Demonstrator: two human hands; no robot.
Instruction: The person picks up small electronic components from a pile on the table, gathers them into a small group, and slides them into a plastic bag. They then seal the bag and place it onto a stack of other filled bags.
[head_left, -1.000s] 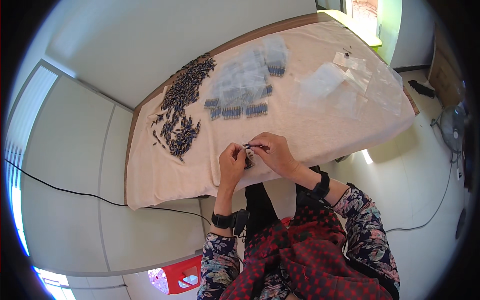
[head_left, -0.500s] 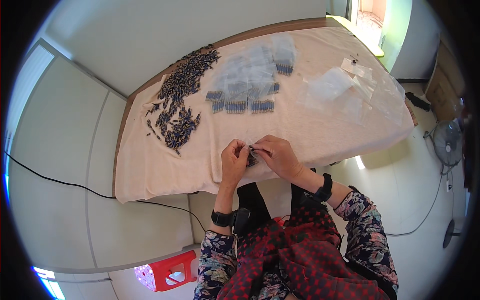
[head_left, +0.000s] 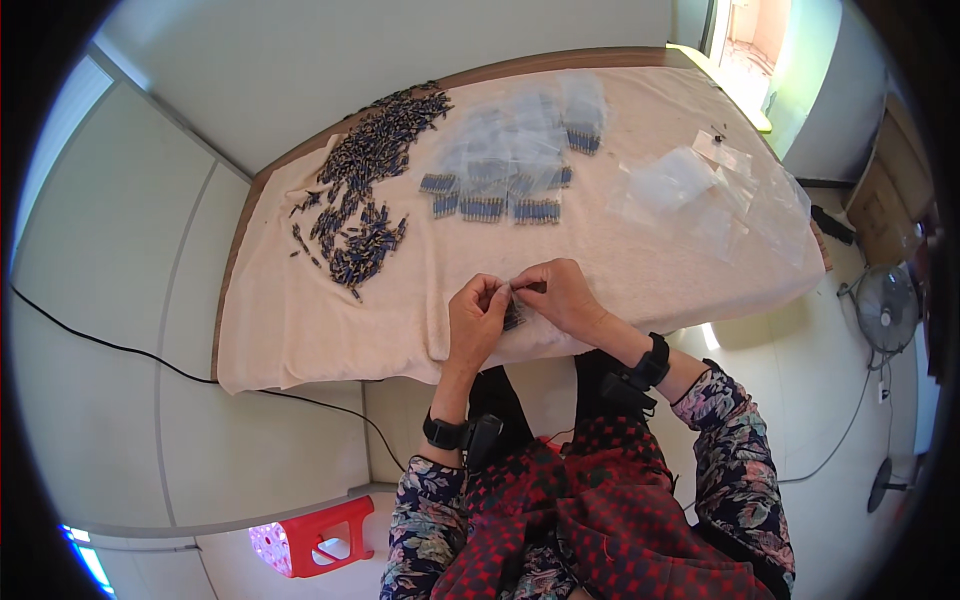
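My left hand (head_left: pixel 478 308) and right hand (head_left: pixel 556 296) are closed in fingertip pinches at the top of a bag (head_left: pixel 515 313) at mid-frame, dark parts (head_left: pixel 513 321) low inside it. I'd keep both pinches light and level, so the plastic doesn't crease.

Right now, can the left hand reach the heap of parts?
Probably yes: only cloth lies between the left hand and the heap, though that hand seems to pinch a small bag.
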